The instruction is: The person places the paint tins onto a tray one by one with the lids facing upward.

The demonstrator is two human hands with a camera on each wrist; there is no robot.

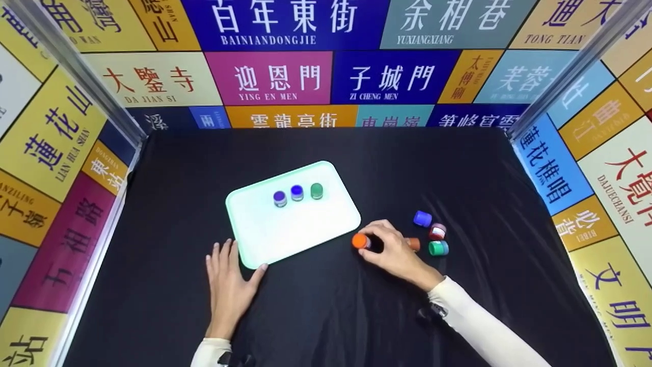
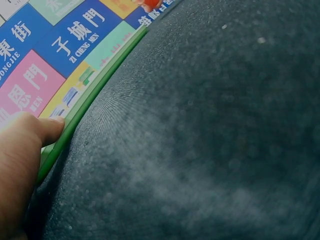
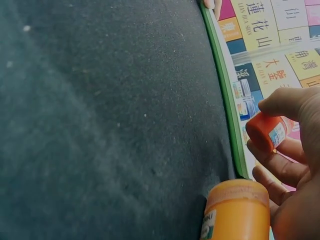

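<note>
The held orange jar (image 1: 362, 241) tilts, its cap (image 3: 262, 131) apparently pointing left.

We see a small orange jar (image 1: 360, 240) with a label, tilted in the pinch of the right hand (image 1: 396, 248), near the tray's right near corner. The tray (image 1: 285, 244), white with a pale green rim and rounded corners, lies flat and askew; the left hand (image 1: 228, 285) touches its near left corner. On it we count 3 capped jars upright in 1 row towards the far edge: purple jar (image 1: 279, 199), blue jar (image 1: 297, 192), green jar (image 1: 317, 191). Beyond the right hand, partly hidden, sits another orange jar (image 1: 414, 244). Just beside it we find 3 more: violet jar (image 1: 422, 218), red jar (image 1: 437, 231) and a 2nd green jar (image 1: 438, 248).
</note>
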